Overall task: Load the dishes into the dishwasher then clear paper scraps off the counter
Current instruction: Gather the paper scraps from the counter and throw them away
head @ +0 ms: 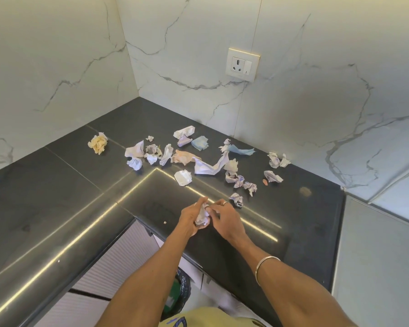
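Both hands meet over the front of the dark counter (57,208), right at the inner corner. The left hand (190,219) cups a crumpled wad of paper (202,217), fingers curled round it, while the right hand (224,219) pinches at the same wad from the other side (a ring shows on one finger, a bangle (266,267) on that forearm). Beyond them the paper scraps (206,167) lie scattered across the counter toward the marble wall: a yellowish ball (97,144) off to the left by itself, a pale blue piece (200,142) near the back, a small white ball (237,199) just beside the right hand, two more balls (278,160) far right. A wall socket (243,64) sits above them. Down below the counter edge, a bin lined with a dark bag (183,293) peeks out between the forearms.
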`<state>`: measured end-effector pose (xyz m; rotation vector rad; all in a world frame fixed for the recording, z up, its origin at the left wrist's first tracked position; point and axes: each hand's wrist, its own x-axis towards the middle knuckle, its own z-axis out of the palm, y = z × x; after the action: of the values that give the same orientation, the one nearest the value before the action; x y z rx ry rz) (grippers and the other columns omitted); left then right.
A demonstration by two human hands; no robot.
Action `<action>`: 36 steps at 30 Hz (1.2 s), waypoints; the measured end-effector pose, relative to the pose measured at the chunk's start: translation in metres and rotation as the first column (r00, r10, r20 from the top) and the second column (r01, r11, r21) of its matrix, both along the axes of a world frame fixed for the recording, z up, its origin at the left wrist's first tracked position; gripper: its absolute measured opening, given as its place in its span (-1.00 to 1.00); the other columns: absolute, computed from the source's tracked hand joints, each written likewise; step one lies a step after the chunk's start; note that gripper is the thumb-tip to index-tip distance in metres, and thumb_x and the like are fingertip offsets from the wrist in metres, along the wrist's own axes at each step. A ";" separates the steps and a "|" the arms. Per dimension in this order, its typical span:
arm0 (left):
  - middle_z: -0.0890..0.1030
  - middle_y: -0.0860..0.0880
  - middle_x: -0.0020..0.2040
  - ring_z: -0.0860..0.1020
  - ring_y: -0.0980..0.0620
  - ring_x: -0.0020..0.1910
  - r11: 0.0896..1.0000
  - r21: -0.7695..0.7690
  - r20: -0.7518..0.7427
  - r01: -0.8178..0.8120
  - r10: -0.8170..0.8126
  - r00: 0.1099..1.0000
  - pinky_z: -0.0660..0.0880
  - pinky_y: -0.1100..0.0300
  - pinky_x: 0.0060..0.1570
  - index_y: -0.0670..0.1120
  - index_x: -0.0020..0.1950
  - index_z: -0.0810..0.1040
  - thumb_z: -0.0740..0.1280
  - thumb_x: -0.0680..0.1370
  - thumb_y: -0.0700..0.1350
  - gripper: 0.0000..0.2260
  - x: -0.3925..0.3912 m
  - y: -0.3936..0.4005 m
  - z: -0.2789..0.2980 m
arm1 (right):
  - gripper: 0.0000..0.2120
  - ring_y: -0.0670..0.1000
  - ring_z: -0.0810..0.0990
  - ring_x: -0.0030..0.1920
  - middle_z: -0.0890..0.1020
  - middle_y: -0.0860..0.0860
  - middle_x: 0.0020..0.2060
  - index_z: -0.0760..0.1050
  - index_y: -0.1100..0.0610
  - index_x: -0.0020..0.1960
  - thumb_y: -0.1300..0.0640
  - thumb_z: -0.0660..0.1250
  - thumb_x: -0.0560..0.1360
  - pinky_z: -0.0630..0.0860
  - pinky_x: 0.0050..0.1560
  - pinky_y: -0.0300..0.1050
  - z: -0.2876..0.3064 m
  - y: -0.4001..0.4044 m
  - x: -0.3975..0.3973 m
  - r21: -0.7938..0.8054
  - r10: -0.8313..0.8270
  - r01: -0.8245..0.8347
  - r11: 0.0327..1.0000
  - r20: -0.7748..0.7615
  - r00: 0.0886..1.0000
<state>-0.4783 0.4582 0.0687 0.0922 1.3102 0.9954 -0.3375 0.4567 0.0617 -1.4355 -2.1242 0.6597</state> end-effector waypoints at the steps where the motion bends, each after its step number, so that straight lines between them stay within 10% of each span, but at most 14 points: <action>1: 0.63 -0.19 -0.22 0.54 -0.07 -0.40 1.000 -0.020 -0.025 -0.022 0.022 0.999 0.52 0.15 -0.39 -0.20 -0.02 0.65 0.60 0.31 -0.06 -0.65 0.001 0.003 0.000 | -0.73 -0.10 0.50 -0.06 0.56 -0.08 -0.04 0.64 0.00 0.09 -0.01 0.17 0.62 0.50 -0.08 -0.16 0.002 0.004 0.006 0.035 -0.022 0.022 0.999 0.014 1.000; 9: 0.63 -0.16 -0.23 0.54 -0.05 -0.40 0.998 -0.041 0.024 -0.053 0.054 0.998 0.47 0.19 -0.39 -0.21 -0.02 0.64 0.48 0.46 -0.08 -0.78 0.006 0.024 -0.006 | -0.56 0.12 0.40 0.25 0.41 0.03 0.29 0.40 -0.01 0.42 0.09 0.26 0.55 0.47 0.23 0.00 -0.002 0.044 0.059 -0.005 -0.274 0.283 0.959 0.234 0.933; 20: 0.63 -0.22 -0.20 0.51 -0.07 -0.43 0.993 0.026 -0.147 -0.111 0.114 0.982 0.40 0.18 -0.40 -0.28 -0.04 0.68 0.35 0.39 -0.25 -0.79 0.025 0.025 0.002 | -0.81 -0.12 0.46 -0.21 0.56 -0.06 -0.18 0.68 0.09 0.09 0.21 0.40 0.50 0.29 -0.21 -0.43 -0.014 0.046 0.070 -0.091 -0.308 0.304 0.948 -0.029 0.951; 27: 0.64 -0.25 -0.11 0.54 -0.10 -0.33 0.990 0.051 -0.149 -0.132 0.138 0.979 0.47 0.17 -0.38 -0.25 0.00 0.69 0.37 0.42 -0.18 -0.77 0.026 0.017 -0.003 | -0.80 -0.11 0.66 -0.05 0.72 -0.07 -0.06 0.69 0.06 0.07 0.15 0.43 0.46 0.52 0.03 -0.26 -0.018 0.045 0.057 -0.263 -0.441 0.390 0.882 -0.172 0.881; 36: 0.69 -0.23 -0.09 0.63 -0.14 -0.22 0.985 0.051 -0.106 -0.166 0.171 0.980 0.57 0.07 -0.30 -0.21 0.00 0.67 0.50 0.34 -0.01 -0.65 0.019 0.019 -0.012 | -0.84 -0.34 0.57 -0.18 0.59 -0.34 -0.26 0.71 -0.03 0.01 0.07 0.46 0.44 0.48 -0.07 -0.40 0.019 0.031 0.006 -0.241 -0.229 0.181 0.953 -0.191 0.954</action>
<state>-0.4595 0.4771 0.0566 0.0695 1.4160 1.1764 -0.3315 0.4875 0.0808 -1.5949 -1.7476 0.9483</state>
